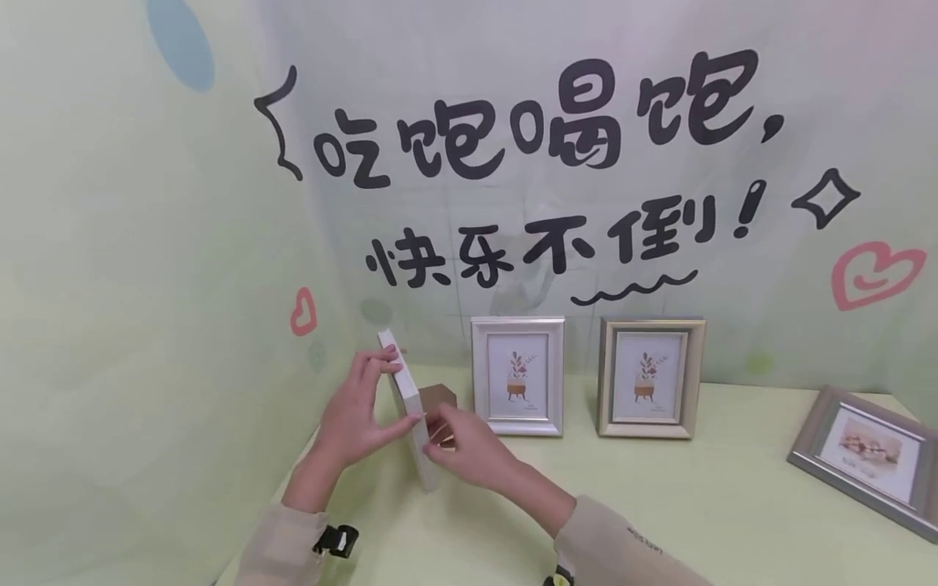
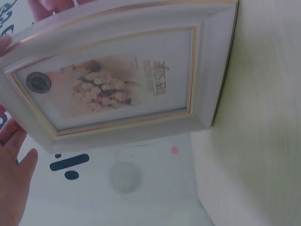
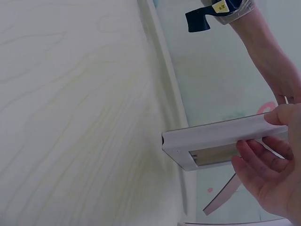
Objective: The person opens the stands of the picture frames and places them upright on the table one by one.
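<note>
A white picture frame (image 1: 407, 391) stands upright, tilted and edge-on in the head view. My left hand (image 1: 357, 419) grips it, fingers over the upper edge and thumb on the near edge. The left wrist view shows its front: gold trim, a floral print (image 2: 106, 89) and a round dark sticker (image 2: 38, 82). My right hand (image 1: 472, 448) is at the back side, beside a brown support flap (image 1: 440, 396). In the right wrist view, my right thumb and fingers (image 3: 256, 162) pinch the frame's edge, and the flap sticks out from the back.
A silver frame (image 1: 479, 374) and a gold frame (image 1: 608, 382) stand near the back wall, both with plant prints. At the far right a grey-brown frame (image 1: 806, 431) leans back on the table (image 1: 630, 505). A printed backdrop (image 1: 440, 73) rises behind and to the left.
</note>
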The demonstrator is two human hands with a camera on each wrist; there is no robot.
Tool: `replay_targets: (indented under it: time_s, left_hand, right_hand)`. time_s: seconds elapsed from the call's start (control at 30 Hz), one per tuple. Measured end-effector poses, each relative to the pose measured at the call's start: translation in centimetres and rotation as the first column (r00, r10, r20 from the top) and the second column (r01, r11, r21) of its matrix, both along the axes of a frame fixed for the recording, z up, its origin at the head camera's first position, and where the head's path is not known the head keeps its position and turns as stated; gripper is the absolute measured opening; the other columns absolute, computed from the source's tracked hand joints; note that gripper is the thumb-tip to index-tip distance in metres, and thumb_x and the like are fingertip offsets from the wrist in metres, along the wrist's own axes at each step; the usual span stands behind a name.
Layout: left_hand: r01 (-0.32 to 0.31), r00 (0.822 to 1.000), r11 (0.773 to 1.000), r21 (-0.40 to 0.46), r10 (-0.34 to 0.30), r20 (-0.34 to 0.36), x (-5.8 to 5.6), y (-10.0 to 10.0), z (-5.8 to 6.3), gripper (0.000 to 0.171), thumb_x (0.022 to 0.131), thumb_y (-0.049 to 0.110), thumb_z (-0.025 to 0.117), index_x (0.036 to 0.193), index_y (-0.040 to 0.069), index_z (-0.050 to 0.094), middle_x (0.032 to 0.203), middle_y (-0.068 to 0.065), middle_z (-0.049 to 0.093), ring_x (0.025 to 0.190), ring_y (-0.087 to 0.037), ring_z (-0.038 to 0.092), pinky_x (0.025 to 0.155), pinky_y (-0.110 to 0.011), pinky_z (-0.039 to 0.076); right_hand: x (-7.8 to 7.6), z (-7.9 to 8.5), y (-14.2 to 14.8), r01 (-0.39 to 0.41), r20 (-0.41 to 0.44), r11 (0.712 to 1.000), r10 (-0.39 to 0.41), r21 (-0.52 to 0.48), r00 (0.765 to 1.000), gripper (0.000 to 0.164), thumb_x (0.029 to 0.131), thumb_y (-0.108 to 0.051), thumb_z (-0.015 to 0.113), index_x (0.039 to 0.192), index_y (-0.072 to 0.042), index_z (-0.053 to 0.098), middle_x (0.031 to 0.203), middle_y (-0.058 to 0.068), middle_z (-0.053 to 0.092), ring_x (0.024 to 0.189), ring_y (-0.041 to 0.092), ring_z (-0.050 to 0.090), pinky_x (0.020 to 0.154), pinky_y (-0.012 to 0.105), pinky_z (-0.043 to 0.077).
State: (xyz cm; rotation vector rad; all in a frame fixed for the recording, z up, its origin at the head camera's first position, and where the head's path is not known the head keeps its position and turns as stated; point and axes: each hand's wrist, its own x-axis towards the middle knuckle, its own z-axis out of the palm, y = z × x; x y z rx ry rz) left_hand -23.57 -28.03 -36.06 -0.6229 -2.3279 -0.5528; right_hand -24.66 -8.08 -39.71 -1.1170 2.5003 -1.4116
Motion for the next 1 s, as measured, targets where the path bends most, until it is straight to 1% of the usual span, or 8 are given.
replay_targets:
  time_s: [0.17, 0.33, 0.47, 0.53, 0.6, 0.67, 0.73, 1.0]
  left_hand:
    - [-0.028, 0.999, 1.0, -0.002, 0.028, 0.029, -0.8, 0.9, 0.3, 0.069, 0.071, 0.043, 0.076, 0.121, 0.009, 0.044, 0.135, -0.009, 0.04, 0.12, -0.028, 0.049, 0.072, -0.037, 0.054]
    - [0.018, 0.998, 0.987, 0.159, -0.029, 0.064, -1.1, 0.1, 0.0, 0.049, 0.083, 0.031, 0.069, 0.12, 0.008, 0.048, 0.134, -0.01, 0.041, 0.128, -0.029, 0.04, 0.096, -0.051, 0.044]
    - [-0.063, 0.994, 0.901, 0.429, 0.021, 0.104, -2.1, -0.8, -0.6, 0.039, 0.096, 0.021, 0.051, 0.127, -0.001, 0.044, 0.134, -0.019, 0.039, 0.128, -0.033, 0.037, 0.105, -0.053, 0.034]
    - [-0.186, 0.972, 0.831, 0.525, 0.075, 0.224, -2.6, -1.2, -1.1, 0.045, 0.101, 0.028, 0.04, 0.134, -0.002, 0.036, 0.137, -0.022, 0.037, 0.129, -0.036, 0.037, 0.107, -0.053, 0.03]
    - [-0.321, 0.912, 0.791, 0.521, 0.109, 0.396, -3.2, -1.4, -1.8, 0.055, 0.102, 0.041, 0.027, 0.139, 0.0, 0.029, 0.141, -0.024, 0.036, 0.13, -0.041, 0.035, 0.108, -0.055, 0.029]
    - [-0.406, 0.832, 0.806, 0.431, 0.131, 0.539, -3.7, -1.3, -2.4, 0.063, 0.101, 0.049, 0.016, 0.143, 0.003, 0.026, 0.143, -0.024, 0.038, 0.132, -0.044, 0.034, 0.108, -0.057, 0.027]
    - [-0.413, 0.779, 0.84, 0.353, 0.124, 0.614, -4.2, -1.1, -3.0, 0.069, 0.099, 0.053, 0.008, 0.145, 0.006, 0.028, 0.141, -0.022, 0.043, 0.131, -0.043, 0.037, 0.109, -0.057, 0.025]
    - [-0.422, 0.777, 0.85, 0.314, 0.161, 0.609, -4.4, -1.1, -4.1, 0.072, 0.097, 0.056, 0.006, 0.141, 0.009, 0.037, 0.133, -0.022, 0.052, 0.12, -0.042, 0.05, 0.104, -0.059, 0.032]
  right_hand:
    - [-0.4, 0.0, 0.2, 0.068, -0.068, 0.998, -0.069, -0.016, 0.995, 0.02, 0.091, -0.015, 0.061, 0.108, -0.008, 0.055, 0.102, 0.005, 0.065, 0.09, 0.011, 0.064, 0.076, 0.016, 0.052]
    - [-0.5, -0.4, 0.2, 0.06, -0.077, 0.998, -0.059, 0.006, 0.995, 0.018, 0.091, -0.014, 0.06, 0.108, -0.009, 0.055, 0.103, 0.004, 0.065, 0.09, 0.009, 0.064, 0.076, 0.015, 0.052]
    - [-0.5, -0.5, 0.2, 0.065, -0.095, 0.998, -0.064, 0.006, 0.993, 0.018, 0.092, -0.014, 0.059, 0.109, -0.01, 0.055, 0.104, 0.003, 0.065, 0.09, 0.009, 0.064, 0.076, 0.015, 0.051]
    - [-0.5, -0.4, 0.3, 0.07, -0.105, 0.998, -0.068, 0.01, 0.992, 0.017, 0.092, -0.014, 0.059, 0.109, -0.01, 0.055, 0.104, 0.004, 0.065, 0.091, 0.01, 0.064, 0.076, 0.015, 0.051]
    - [-0.6, -0.4, 0.4, 0.074, -0.105, 0.997, -0.072, 0.012, 0.992, 0.017, 0.092, -0.014, 0.058, 0.109, -0.009, 0.055, 0.105, 0.004, 0.065, 0.091, 0.011, 0.064, 0.076, 0.016, 0.052]
    - [-0.6, -0.5, 0.6, 0.082, -0.099, 0.997, -0.08, 0.011, 0.992, 0.017, 0.092, -0.013, 0.058, 0.109, -0.009, 0.055, 0.104, 0.005, 0.065, 0.092, 0.013, 0.064, 0.077, 0.017, 0.052]
    - [-0.7, -0.6, 0.9, 0.086, -0.094, 0.996, -0.085, -0.002, 0.992, 0.018, 0.092, -0.012, 0.058, 0.109, -0.008, 0.056, 0.104, 0.006, 0.065, 0.091, 0.014, 0.064, 0.077, 0.018, 0.052]
    - [-0.9, -1.4, 0.7, 0.167, 0.035, 0.982, -0.165, -0.083, 0.986, 0.023, 0.092, -0.014, 0.06, 0.112, -0.006, 0.054, 0.08, 0.002, 0.055, 0.064, 0.011, 0.061, 0.054, 0.019, 0.051]
